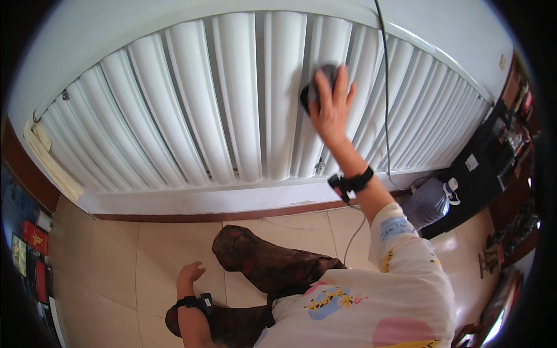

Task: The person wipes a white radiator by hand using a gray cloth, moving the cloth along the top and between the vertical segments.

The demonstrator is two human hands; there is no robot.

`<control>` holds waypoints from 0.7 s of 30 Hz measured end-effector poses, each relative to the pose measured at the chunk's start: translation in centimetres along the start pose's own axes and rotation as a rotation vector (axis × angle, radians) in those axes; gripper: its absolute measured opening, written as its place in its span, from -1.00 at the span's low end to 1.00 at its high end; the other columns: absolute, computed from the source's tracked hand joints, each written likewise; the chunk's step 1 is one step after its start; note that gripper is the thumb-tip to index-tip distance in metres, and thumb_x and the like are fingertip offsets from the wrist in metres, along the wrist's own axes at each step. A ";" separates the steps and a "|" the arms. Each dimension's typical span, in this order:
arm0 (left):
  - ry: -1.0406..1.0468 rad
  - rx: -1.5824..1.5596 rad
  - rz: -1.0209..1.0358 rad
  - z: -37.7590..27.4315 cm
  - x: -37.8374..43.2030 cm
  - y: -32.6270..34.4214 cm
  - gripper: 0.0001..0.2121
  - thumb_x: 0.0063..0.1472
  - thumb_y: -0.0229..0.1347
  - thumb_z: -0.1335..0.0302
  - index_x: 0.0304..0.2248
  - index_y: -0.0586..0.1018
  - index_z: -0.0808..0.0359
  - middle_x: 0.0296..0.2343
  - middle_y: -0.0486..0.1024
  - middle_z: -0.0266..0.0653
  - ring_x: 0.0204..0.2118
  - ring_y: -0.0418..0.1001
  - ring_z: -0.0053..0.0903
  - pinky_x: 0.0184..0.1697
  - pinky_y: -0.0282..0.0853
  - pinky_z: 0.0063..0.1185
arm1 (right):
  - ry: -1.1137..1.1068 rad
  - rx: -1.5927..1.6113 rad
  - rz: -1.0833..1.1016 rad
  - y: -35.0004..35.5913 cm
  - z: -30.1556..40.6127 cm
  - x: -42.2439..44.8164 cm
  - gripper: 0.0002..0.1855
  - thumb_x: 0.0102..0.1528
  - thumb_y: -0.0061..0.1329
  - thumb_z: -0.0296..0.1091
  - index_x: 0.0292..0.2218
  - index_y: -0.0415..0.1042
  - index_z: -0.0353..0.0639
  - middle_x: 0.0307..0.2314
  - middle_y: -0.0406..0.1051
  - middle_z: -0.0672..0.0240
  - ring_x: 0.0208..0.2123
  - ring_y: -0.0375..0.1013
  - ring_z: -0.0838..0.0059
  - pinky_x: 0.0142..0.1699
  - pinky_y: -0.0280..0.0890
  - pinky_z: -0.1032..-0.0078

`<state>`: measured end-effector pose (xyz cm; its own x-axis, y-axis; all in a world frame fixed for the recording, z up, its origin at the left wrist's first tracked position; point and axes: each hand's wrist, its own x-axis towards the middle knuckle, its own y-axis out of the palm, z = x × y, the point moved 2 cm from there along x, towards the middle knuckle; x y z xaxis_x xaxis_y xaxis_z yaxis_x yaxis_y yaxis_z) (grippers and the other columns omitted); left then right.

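Note:
A white radiator [285,95] with broad vertical columns spans the wall before me. My right hand [333,104] presses a dark grey cloth [314,93] against one of its columns, right of the middle. The fingers are spread over the cloth and slightly blurred. My left hand [191,273] is low, above the tiled floor near my knees, with its fingers loosely curled and nothing visible in it. Both wrists wear black straps with small devices.
A dark cable [385,87] hangs down in front of the radiator's right part. A large clear plastic bottle [428,204] stands by a black cabinet [470,187] at the right. A cream cloth [52,161] hangs at the radiator's left end. Books or boxes [35,237] lie at the far left.

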<state>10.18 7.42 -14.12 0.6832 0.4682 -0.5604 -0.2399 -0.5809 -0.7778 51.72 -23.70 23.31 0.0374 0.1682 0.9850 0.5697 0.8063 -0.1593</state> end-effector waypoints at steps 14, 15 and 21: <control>0.072 0.108 -0.063 0.1 -0.3 0.8 -0.54 0.14 0.07 0.22 0.02 0.44 0.20 -0.29 0.56 -0.04 -0.29 0.54 -0.26 -0.17 0.41 -0.39 | -0.111 0.084 -0.179 1.1 0.2 0.1 -0.28 -0.02 0.04 -0.38 0.17 0.12 -0.13 0.18 -0.14 -0.19 0.22 -0.12 -0.22 0.22 -0.16 -0.09; 0.075 0.113 -0.053 -0.2 -0.4 0.7 -0.54 0.14 0.07 0.22 0.02 0.44 0.20 -0.29 0.56 -0.04 -0.29 0.54 -0.26 -0.17 0.41 -0.39 | -0.085 0.081 -0.134 1.5 -0.3 -2.8 -0.27 -0.04 0.05 -0.42 0.16 0.13 -0.13 0.18 -0.14 -0.17 0.21 -0.14 -0.31 0.22 -0.11 -0.09; 0.024 0.067 -0.013 -0.1 -0.9 0.7 -0.53 0.14 0.08 0.22 0.02 0.44 0.22 -0.27 0.56 -0.04 -0.28 0.54 -0.26 -0.17 0.41 -0.41 | 0.131 0.027 0.136 2.0 2.7 -15.6 -0.31 -0.11 0.05 -0.51 0.10 0.26 -0.08 0.17 -0.04 0.02 0.16 -0.04 -0.27 0.16 0.01 -0.09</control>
<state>9.45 6.54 -14.17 0.7029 0.4590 -0.5433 -0.2754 -0.5286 -0.8029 50.01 -23.18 7.42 0.2199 0.2026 0.9542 0.5301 0.7963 -0.2913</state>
